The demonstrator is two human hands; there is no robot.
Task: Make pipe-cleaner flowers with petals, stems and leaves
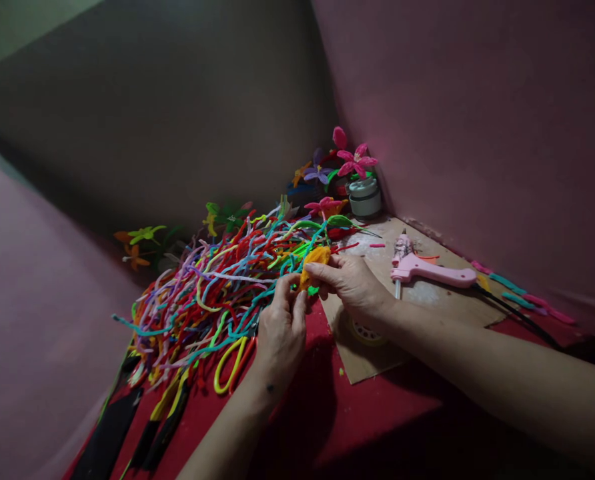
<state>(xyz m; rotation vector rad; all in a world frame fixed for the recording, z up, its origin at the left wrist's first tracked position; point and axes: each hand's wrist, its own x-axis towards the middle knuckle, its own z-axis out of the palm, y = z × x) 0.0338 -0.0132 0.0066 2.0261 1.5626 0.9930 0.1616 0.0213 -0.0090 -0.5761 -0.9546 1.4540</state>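
Observation:
A small orange-yellow fuzzy piece, apparently a pipe cleaner flower [315, 264], is held up between both hands over the table. The fingers of my right hand [355, 283] pinch it from the right. My left hand [283, 320] grips its lower left side between thumb and fingers. Some green shows just below the flower, partly hidden by my fingers. Behind and left of my hands spreads a big heap of coloured pipe cleaners [217, 287].
A pink glue gun [430, 272] lies on a cardboard sheet [372, 360] at right, its black cord trailing off. Yellow-handled scissors [227, 367] and black-and-yellow pliers [165, 413] lie front left. Finished flowers [357, 160] stand in a grey pot [365, 199] at the back corner, near the walls.

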